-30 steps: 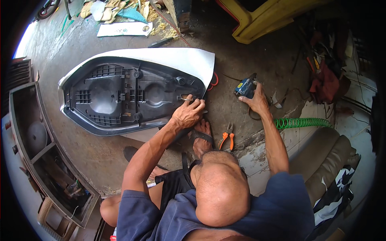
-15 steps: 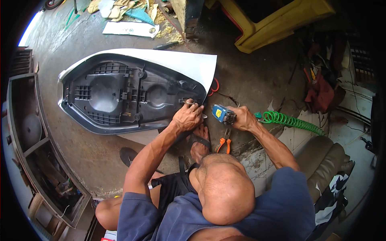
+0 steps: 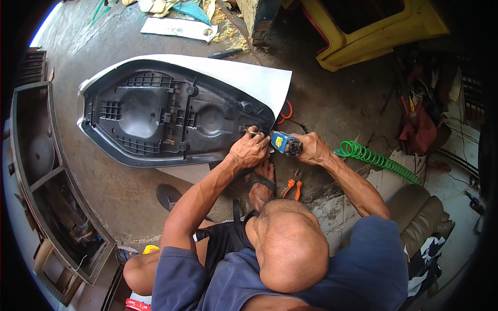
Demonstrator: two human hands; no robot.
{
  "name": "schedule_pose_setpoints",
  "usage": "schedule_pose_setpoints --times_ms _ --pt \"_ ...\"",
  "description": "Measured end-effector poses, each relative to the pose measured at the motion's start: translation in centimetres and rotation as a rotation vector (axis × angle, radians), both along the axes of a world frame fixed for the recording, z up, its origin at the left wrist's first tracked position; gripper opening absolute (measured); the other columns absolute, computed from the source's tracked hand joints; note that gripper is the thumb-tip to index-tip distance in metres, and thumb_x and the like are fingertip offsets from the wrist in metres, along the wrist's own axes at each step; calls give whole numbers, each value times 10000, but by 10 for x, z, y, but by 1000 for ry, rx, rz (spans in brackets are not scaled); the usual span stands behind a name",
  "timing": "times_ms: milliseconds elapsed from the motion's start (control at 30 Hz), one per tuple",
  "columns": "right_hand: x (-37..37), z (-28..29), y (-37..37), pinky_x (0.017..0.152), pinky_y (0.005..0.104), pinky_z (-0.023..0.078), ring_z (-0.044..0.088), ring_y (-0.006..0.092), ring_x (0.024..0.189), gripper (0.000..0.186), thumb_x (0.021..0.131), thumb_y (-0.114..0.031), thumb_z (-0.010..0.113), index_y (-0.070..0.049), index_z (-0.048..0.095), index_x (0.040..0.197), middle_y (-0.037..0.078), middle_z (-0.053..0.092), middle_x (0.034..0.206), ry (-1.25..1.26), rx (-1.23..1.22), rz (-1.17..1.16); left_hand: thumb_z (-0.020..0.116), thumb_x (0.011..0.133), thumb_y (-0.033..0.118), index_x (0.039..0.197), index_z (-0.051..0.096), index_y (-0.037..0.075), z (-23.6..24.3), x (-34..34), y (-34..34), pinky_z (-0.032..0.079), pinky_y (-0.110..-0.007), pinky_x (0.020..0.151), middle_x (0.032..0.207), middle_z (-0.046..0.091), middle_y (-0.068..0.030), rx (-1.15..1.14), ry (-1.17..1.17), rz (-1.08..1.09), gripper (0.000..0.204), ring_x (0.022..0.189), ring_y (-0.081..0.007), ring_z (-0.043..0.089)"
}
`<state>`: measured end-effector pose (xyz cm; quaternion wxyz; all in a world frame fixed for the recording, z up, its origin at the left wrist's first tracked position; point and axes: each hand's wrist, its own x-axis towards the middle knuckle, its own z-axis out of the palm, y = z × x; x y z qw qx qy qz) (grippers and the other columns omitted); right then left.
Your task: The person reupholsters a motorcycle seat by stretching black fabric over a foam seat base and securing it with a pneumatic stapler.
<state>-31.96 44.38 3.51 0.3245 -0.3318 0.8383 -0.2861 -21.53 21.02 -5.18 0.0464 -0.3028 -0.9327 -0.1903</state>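
Pressing the white cover sheet onto the upturned black plastic seat base (image 3: 155, 116) with my clenched left hand (image 3: 250, 151), I grasp a blue pneumatic stapler (image 3: 284, 142) in my right hand (image 3: 311, 148), muzzle just beside the left fingers. Next, I judge: seat muzzle squarely.

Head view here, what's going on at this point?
A person crouches on the concrete floor over an upturned motorcycle seat, its black plastic base up. The left hand presses on the seat's near edge, while the right hand holds a blue air tool against that edge, its green coiled hose trailing right. Orange-handled pliers lie nearby.
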Motion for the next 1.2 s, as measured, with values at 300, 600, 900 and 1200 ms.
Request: schedule_pose_setpoints --times_ms 300,600,900,1200 --pt "-4 2 -4 728 492 581 685 441 820 333 768 -128 704 -74 705 1097 243 699 867 -14 136 18 639 872 291 1186 664 -76 1 1 0 420 -457 1006 963 678 -58 -9 39 1 483 953 -192 610" --pt "-4 19 55 793 431 579 713 375 923 462 735 -67 754 -46 675 1189 215 722 1006 65 33 -102 648 861 309 1203 660 -75 -1 7 1 443 -443 994 940 680 -58 28 32 -7 515 959 -195 609" --pt "56 24 191 879 494 552 688 444 1002 664 712 -65 742 10 567 1349 282 694 1112 323 755 -559 622 910 283 1203 682 -13 5 4 6 390 -446 1110 962 687 -51 -21 -59 61 421 1010 -207 625" --pt "153 -33 192 950 513 501 632 426 1117 607 874 -245 707 -75 496 1417 285 630 1231 259 1268 -462 684 834 175 1111 677 23 44 8 23 448 -437 861 893 608 -94 172 -119 259 317 840 -271 584"
